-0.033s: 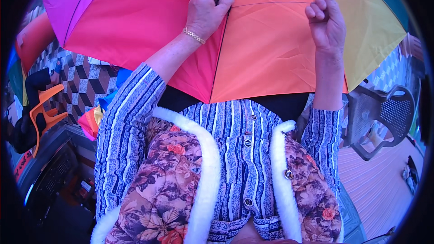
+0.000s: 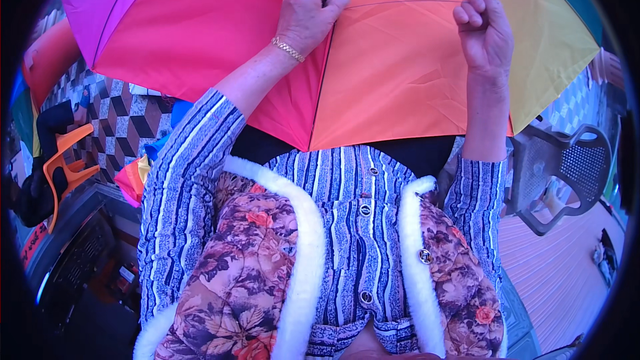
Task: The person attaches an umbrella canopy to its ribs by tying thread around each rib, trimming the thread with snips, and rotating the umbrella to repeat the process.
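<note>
- Umbrella canopy [image 2: 400, 67] fills the upper half of the frame, panels magenta, red, orange, yellow from left to right, spread over my lap.
- Dark seam [image 2: 327, 80] between the red and orange panels runs from top centre down to the canopy's lower edge, near upright in frame. That is the long axis here.
- My left hand [image 2: 308, 13] sits right on the top end of that seam, fingers pinched closed on the fabric there; something dark is in the pinch, too small to tell what.
- My right hand [image 2: 485, 30] is up at upper right, over the orange panel, fist clenched around the end of a thin thread [image 2: 407, 2].
- Thread is taut, near level, running from the left-hand pinch across to the right fist, so crosswise to the seam.
- Left hand is the nearer one to the seam; right hand stands well apart, out toward the yellow panel.
- Grey plastic chair [image 2: 567, 173] at right edge, orange chair [image 2: 63, 167] at left, both clear of the work.
</note>
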Tool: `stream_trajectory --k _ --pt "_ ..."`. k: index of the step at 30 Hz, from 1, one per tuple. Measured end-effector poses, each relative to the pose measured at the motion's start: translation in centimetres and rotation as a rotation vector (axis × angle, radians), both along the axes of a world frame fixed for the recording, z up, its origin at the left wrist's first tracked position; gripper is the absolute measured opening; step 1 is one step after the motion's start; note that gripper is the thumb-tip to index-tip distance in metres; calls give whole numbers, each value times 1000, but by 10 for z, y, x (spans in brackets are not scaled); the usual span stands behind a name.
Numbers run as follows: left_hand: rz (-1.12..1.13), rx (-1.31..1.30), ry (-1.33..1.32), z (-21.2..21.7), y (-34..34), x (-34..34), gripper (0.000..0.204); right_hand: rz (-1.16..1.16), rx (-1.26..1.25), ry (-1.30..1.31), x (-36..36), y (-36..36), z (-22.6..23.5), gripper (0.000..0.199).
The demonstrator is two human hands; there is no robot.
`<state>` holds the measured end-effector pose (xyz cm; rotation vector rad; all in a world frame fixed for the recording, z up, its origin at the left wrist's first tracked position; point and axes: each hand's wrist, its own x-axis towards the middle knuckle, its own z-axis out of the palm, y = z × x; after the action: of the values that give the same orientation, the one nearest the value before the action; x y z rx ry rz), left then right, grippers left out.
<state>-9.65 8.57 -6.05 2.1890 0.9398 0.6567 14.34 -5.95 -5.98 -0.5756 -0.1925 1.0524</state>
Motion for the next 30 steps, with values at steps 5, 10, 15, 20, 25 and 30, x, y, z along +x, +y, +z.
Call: stream_trajectory --k 5,10,15,20,25,30 --pt "-127 177 175 -8 -3 8 26 -35 -80 -18 -2 -4 -4 8" --pt "-147 265 275 -12 -2 7 28 32 -75 -9 -8 -3 -6 8" --pt "-150 242 309 -12 0 7 24 198 123 106 3 -9 -8 10" --pt "-202 260 297 -15 0 6 21 144 153 74 19 -10 -11 10" --pt "-195 -30 201 -9 12 4 14 41 -136 -347 -21 3 -6 8" --pt "-32 -632 31 17 19 13 18 56 -333 -1270 -79 15 -25 11"
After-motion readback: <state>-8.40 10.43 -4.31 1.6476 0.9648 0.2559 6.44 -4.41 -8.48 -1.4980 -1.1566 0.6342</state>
